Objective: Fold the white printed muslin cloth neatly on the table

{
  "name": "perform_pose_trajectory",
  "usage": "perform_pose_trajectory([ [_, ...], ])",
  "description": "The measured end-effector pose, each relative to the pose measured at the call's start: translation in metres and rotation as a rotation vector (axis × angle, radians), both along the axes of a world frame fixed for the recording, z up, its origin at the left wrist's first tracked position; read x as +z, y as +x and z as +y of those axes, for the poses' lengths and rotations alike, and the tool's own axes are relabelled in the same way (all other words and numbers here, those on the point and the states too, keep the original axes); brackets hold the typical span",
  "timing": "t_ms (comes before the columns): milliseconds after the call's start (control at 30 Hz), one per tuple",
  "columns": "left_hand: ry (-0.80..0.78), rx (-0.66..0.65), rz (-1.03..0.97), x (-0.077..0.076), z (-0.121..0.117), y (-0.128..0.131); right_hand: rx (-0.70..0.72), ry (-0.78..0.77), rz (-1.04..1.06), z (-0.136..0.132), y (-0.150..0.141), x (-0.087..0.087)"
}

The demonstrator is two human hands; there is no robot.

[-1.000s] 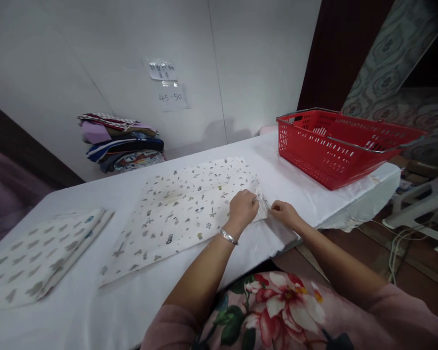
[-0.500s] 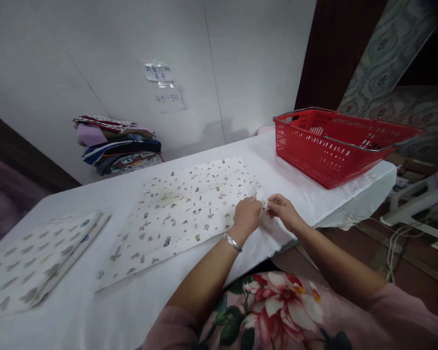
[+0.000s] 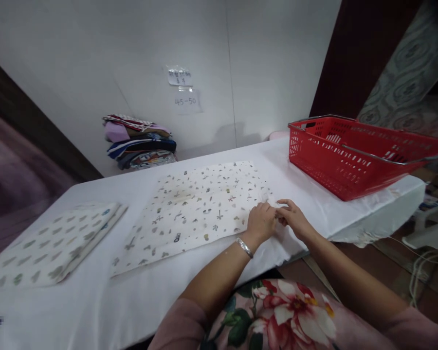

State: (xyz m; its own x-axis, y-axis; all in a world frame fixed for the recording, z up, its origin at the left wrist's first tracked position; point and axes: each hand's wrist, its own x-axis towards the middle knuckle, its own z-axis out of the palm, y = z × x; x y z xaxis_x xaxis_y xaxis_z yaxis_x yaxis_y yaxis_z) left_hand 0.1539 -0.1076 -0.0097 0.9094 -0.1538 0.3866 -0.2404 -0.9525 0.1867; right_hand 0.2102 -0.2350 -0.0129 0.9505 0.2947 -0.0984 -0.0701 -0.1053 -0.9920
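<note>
A white cloth [image 3: 200, 209] printed with small leaf and plant shapes lies spread out on the table. My left hand [image 3: 262, 219] is closed on its right end, near the front corner. Close beside it, my right hand [image 3: 288, 216] pinches the same end, thumb and fingers together. The two hands nearly touch, and the bit of fabric between them is mostly hidden by the fingers. A folded cloth [image 3: 58, 243] with grey-green leaf shapes rests to the left, apart from the spread one.
The table [image 3: 105, 311] has a white cover. On its right end stands a red shopping basket [image 3: 324, 167] with metal handles. A pile of folded fabrics [image 3: 140, 143] sits beyond the far edge by the wall. Paper labels [image 3: 184, 101] hang on that wall. White stool [image 3: 430, 233] at right.
The view has turned slightly left, so everything appears farther right. My hands stay together at the cloth's right end, with the fingers shifted a little. The spread cloth still lies flat.
</note>
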Motion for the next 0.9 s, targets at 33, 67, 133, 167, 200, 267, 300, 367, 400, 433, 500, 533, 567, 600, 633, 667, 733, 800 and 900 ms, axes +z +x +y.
perform_pose_trajectory([
  [33, -0.014, 0.013, -0.009, -0.001, -0.001, -0.001, -0.007, 0.006, 0.000, -0.001, 0.001, -0.001],
  [67, -0.026, 0.029, -0.013, -0.003, -0.002, -0.002, -0.011, 0.008, -0.003, -0.002, 0.001, -0.002],
  [133, -0.042, 0.067, -0.008, -0.008, -0.003, -0.003, -0.011, 0.002, -0.018, -0.004, 0.002, -0.004],
  [167, -0.043, 0.082, -0.002, -0.011, -0.002, -0.004, -0.009, -0.005, -0.026, -0.005, 0.002, -0.005],
  [200, -0.041, 0.092, 0.004, -0.015, -0.002, -0.005, -0.011, -0.016, -0.031, -0.007, 0.002, -0.007],
  [267, -0.031, 0.101, 0.017, -0.021, 0.003, -0.007, -0.030, -0.039, -0.034, -0.010, 0.002, -0.010],
  [300, -0.025, 0.108, 0.028, -0.024, 0.006, -0.009, -0.043, -0.046, -0.030, -0.011, 0.002, -0.011],
  [367, -0.018, 0.127, 0.061, -0.028, 0.016, -0.013, -0.063, -0.048, -0.016, -0.014, 0.002, -0.012],
  [400, -0.012, 0.139, 0.080, -0.030, 0.022, -0.016, -0.068, -0.043, -0.007, -0.016, 0.002, -0.012],
  [433, -0.003, 0.149, 0.099, -0.030, 0.028, -0.018, -0.072, -0.035, 0.002, -0.016, 0.001, -0.013],
  [500, 0.021, 0.162, 0.134, -0.030, 0.041, -0.024, -0.081, -0.021, 0.020, -0.017, 0.001, -0.013],
  [533, 0.034, 0.166, 0.149, -0.029, 0.048, -0.027, -0.086, -0.016, 0.029, -0.018, 0.001, -0.013],
  [567, 0.046, 0.172, 0.164, -0.028, 0.055, -0.030, -0.093, -0.012, 0.037, -0.018, 0.001, -0.012],
  [600, 0.057, 0.181, 0.177, -0.027, 0.062, -0.033, -0.096, -0.010, 0.045, -0.019, 0.001, -0.012],
  [633, 0.065, 0.193, 0.186, -0.027, 0.069, -0.037, -0.099, -0.012, 0.052, -0.020, 0.001, -0.012],
  [667, 0.070, 0.213, 0.191, -0.026, 0.076, -0.041, -0.103, -0.014, 0.055, -0.022, 0.002, -0.012],
  [733, 0.072, 0.255, 0.197, -0.026, 0.090, -0.051, -0.120, -0.023, 0.058, -0.027, 0.004, -0.012],
  [800, 0.070, 0.278, 0.200, -0.027, 0.103, -0.064, -0.149, -0.037, 0.065, -0.033, 0.008, -0.014],
  [900, 0.084, 0.291, 0.205, -0.030, 0.122, -0.087, -0.171, -0.048, 0.085, -0.041, 0.012, -0.015],
])
